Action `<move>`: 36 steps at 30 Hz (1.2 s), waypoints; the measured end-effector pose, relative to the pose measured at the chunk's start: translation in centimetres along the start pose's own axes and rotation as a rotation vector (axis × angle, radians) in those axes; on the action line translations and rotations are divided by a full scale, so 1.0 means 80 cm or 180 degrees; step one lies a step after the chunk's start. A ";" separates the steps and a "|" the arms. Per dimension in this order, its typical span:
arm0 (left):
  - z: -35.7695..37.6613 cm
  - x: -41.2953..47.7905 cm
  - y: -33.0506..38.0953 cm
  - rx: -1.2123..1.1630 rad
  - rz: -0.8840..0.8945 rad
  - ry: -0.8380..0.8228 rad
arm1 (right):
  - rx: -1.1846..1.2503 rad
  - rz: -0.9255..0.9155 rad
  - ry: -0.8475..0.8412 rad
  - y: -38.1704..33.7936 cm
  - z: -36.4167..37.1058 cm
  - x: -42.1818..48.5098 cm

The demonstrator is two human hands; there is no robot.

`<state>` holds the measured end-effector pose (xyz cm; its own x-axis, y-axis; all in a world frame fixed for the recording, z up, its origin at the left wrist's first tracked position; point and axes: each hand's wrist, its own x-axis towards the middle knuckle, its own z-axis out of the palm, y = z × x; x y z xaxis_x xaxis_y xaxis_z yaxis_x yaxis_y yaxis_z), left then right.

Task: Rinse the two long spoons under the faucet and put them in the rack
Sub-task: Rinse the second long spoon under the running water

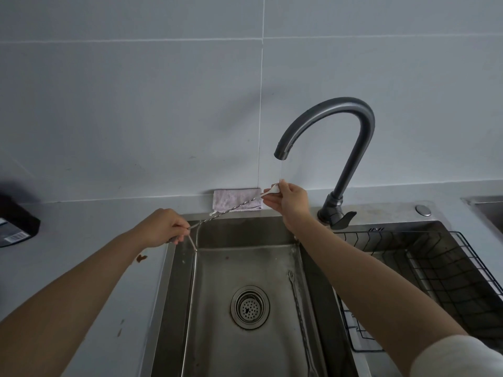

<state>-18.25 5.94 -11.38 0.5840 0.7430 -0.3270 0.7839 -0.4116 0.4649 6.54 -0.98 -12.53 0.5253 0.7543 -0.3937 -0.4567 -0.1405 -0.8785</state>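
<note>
The thin spoon (231,209), with a twisted steel stem, is under the faucet (340,118). The left hand (160,229) grips its end and the right hand (290,200) pinches its bowl. A second spoon (298,308) lies in the sink (245,232).

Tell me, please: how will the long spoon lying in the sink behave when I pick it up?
Probably stiff: the spoon looks like thin twisted metal and lies straight. Likely light, being so slender. It lies flat on the sink floor, so it may be hard to pinch; the twist should give some grip.
</note>
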 end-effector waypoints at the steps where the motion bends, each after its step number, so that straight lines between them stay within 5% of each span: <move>1: 0.000 0.000 0.000 0.0002 0.0002 -0.0010 | 0.0036 -0.0006 -0.0028 0.000 -0.001 0.001; 19: -0.010 0.004 0.004 -0.0237 -0.0017 -0.0161 | 0.0697 0.0005 -0.0565 -0.004 0.000 0.003; 29: -0.007 -0.001 0.010 -0.0245 -0.0016 -0.0194 | 0.0513 0.0097 -0.0214 -0.002 0.014 0.005; 36: 0.004 -0.004 0.013 -0.0375 -0.0092 -0.0215 | 0.1075 0.0089 -0.0338 -0.009 0.012 0.002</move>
<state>-17.57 5.10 -11.09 0.5776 0.7147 -0.3943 0.7726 -0.3228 0.5466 6.27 -0.15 -11.66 0.4399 0.8182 -0.3703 -0.6907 0.0446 -0.7218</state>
